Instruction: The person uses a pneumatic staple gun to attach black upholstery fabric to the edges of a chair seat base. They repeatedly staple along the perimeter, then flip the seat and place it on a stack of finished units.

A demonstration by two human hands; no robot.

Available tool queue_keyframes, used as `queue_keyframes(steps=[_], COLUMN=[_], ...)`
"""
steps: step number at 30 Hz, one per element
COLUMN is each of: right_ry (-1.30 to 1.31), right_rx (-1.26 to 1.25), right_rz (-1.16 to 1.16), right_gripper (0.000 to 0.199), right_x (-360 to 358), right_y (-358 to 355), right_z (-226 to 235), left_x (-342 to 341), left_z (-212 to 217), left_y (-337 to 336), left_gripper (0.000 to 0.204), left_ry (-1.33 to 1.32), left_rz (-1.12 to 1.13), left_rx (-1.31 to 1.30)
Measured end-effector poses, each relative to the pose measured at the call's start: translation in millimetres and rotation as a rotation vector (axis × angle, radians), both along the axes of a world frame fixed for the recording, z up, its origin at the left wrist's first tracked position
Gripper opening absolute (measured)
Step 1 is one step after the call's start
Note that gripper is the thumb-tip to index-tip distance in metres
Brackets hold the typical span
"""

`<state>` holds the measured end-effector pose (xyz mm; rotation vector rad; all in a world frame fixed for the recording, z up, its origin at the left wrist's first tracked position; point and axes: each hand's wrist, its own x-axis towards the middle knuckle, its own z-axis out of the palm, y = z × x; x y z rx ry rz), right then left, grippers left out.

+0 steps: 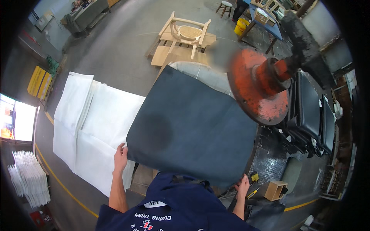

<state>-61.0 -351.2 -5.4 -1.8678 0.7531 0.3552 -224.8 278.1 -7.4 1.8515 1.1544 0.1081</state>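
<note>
A large dark sheet (189, 131), black and leather-like, lies spread in front of me. My left hand (120, 157) grips its near left edge, with the fingertips at the rim. At the near right corner, my right hand (242, 187) holds the opposite edge, its fingers partly hidden under the sheet. Pale, wrinkled wrapped material (200, 73) shows past the far edge. Left of the sheet and touching it lie broad white sheets (110, 115), which sag over an edge.
A red-orange metal disc (266, 106) on a dark arm hangs at upper right. Stacked black padded pieces (308, 111) stand beyond. A yellow-handled cutter (252, 193) and small wooden box (274, 191) lie right. A wooden chair frame (189, 32) sits ahead; white stacks (29, 179) stand left.
</note>
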Motion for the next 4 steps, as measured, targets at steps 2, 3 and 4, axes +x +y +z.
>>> queue_keyframes(steps=[2,3,4], right_ry=[0.068,0.066,0.060], right_rx=[0.017,0.055,0.089], right_rz=[0.039,0.080,0.120], right_gripper=[0.056,0.055,0.053], right_x=[-22,-26,-27], right_y=[4,5,4], right_z=[-1,-7,-16], left_x=[-11,-13,-13], left_z=[-5,-12,-24], left_y=[-4,-2,0], left_gripper=[0.050,0.050,0.050], left_ry=[-0.029,-0.045,-0.064], left_rz=[-0.022,-0.020,-0.018], left_rx=[-0.013,0.002,0.013])
